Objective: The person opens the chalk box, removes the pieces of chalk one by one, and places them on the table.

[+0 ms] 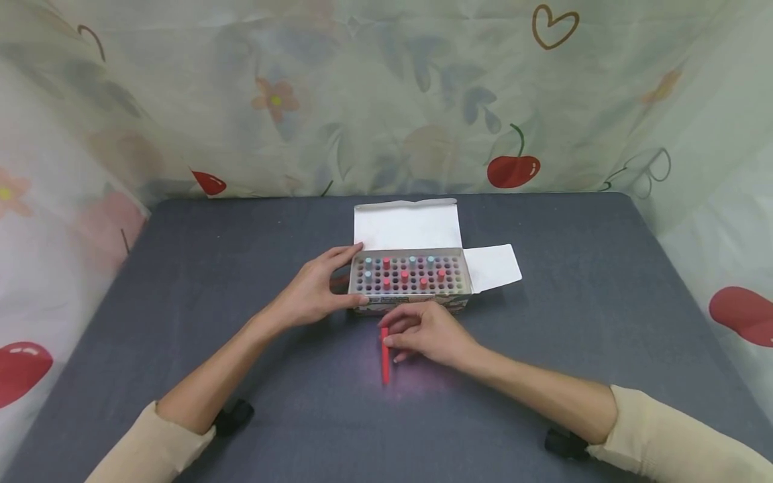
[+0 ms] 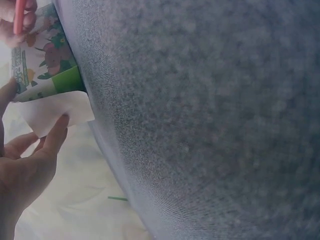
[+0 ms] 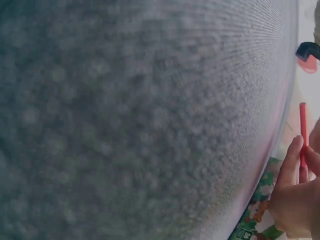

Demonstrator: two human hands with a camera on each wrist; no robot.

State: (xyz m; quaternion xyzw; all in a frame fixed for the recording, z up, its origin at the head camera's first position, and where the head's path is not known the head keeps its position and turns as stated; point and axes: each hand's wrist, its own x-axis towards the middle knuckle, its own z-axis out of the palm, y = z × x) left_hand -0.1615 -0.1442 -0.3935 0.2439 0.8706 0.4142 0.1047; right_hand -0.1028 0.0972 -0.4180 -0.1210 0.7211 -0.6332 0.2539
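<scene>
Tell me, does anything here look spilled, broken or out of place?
No, nothing stands out. The box stands upright on the table, lid and flap open, with no visible tear or spill. The red stick is outside it, but held in the right grip, not lying loose.

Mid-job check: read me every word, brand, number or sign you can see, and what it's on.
No text reads for certain.
Box, front, head view: small print, too blurred to read.
Box, left wrist view: green lettering along one edge, too blurred to read.
Box, right wrist view: number-like mark on green, too small to read surely.
Red stick: no lettering I can make out.
</scene>
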